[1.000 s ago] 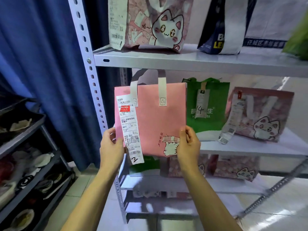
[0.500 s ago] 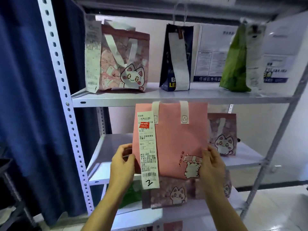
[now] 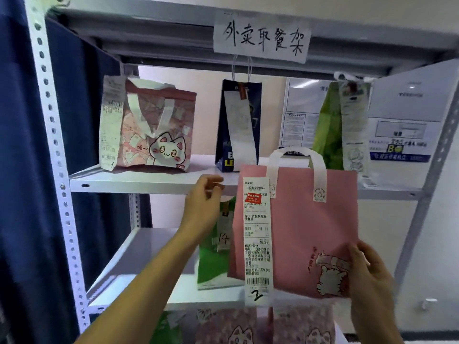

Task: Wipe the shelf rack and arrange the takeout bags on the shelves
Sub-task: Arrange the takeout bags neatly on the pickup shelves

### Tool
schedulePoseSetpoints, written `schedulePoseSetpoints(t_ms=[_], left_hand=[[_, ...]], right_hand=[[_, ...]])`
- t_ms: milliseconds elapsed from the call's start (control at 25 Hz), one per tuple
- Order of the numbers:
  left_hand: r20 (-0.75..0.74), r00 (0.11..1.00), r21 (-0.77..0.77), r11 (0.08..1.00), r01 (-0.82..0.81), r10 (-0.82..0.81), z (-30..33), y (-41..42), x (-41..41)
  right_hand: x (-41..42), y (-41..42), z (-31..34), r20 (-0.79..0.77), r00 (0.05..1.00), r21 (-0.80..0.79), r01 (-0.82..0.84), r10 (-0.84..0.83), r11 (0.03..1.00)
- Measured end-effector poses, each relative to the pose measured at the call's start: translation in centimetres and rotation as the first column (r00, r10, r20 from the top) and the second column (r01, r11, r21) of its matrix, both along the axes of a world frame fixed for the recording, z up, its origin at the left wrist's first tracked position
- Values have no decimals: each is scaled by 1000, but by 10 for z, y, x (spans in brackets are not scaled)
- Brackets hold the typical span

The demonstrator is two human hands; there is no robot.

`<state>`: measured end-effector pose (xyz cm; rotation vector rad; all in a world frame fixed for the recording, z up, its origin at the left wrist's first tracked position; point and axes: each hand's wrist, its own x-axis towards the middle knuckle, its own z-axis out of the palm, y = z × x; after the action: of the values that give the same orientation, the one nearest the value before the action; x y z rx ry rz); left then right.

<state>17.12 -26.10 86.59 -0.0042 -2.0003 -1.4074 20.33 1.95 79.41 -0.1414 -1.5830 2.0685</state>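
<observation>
Between the upper shelf [image 3: 154, 181] and the middle shelf [image 3: 139, 259] of the white rack, toward the right end, I hold the pink takeout bag [image 3: 300, 232] up in the air in front of the rack. My right hand [image 3: 370, 274] has a grip pinching the bag's lower right corner, thumb on the front over the cat print, fingers behind. My left hand [image 3: 202, 207] is off the bag, just beside its left edge, at the front edge of the upper shelf; fingers loosely curled, grip holding nothing. A long receipt [image 3: 257, 242] hangs down the bag's front left, handwritten "2" at the bottom.

Upper shelf, left end: cat-print bag [image 3: 159, 130] with a receipt on its left side. Middle: dark blue paper bag [image 3: 239, 125], upright. Right end: green bag [image 3: 330, 130], partly behind the pink bag's handles. Middle shelf: green bag marked "14" [image 3: 214, 254], partly hidden behind the pink bag. Bottom shelf: more cat-print bags, tops only. Handwritten paper sign [image 3: 260, 37] taped to the top shelf's front edge. Blue curtain [image 3: 19, 170] left of the rack.
</observation>
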Motion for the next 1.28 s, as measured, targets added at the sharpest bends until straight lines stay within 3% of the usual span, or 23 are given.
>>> schedulePoseSetpoints(t_ms=[200,560,800,1280], left_hand=[[-71,982,-41,983,-178,175,59,27,-83],[86,906,27,908,-419,415,87,22,-171],[148,891,48,897,-439,429,98,6,-183],[-13,929,249,901,-354,369,97,24,-158]], right_hand=[[-32,51,13,-6,999,76,-52,53,996],[-63,89,18,3,992,165,-126,128,978],[-72,93,11,-2,976,130,-215,217,968],[-70,93,6,73,973,69,-224,219,972]])
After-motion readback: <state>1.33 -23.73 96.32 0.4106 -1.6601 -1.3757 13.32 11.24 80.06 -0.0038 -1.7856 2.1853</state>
